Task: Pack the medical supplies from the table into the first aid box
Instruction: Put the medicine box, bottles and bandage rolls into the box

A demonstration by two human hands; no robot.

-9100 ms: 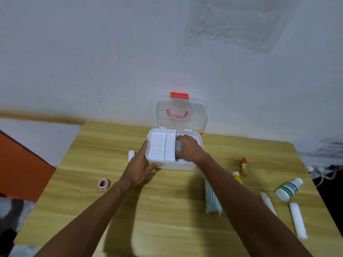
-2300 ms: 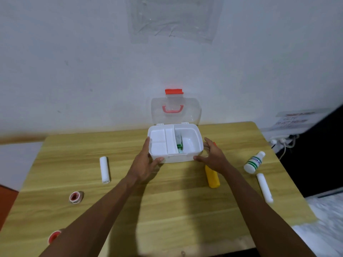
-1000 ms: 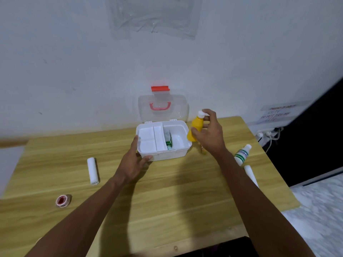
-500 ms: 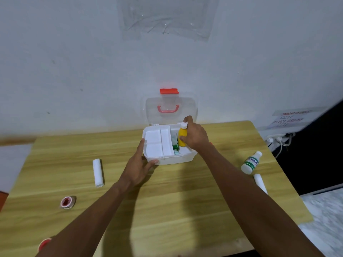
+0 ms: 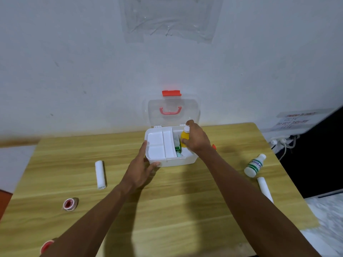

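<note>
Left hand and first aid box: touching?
Touching. The head view shows the left hand against the first aid box at its front-left corner, thumb on the front wall and fingers up the left side, with no gap visible.

On the table (image 5: 185,210), the first aid box (image 5: 170,161) sits against the back wall, with a gauze roll (image 5: 100,174) and tape roll (image 5: 69,204) to its left, and a bottle (image 5: 255,165) and another roll (image 5: 265,189) to its right.
</note>
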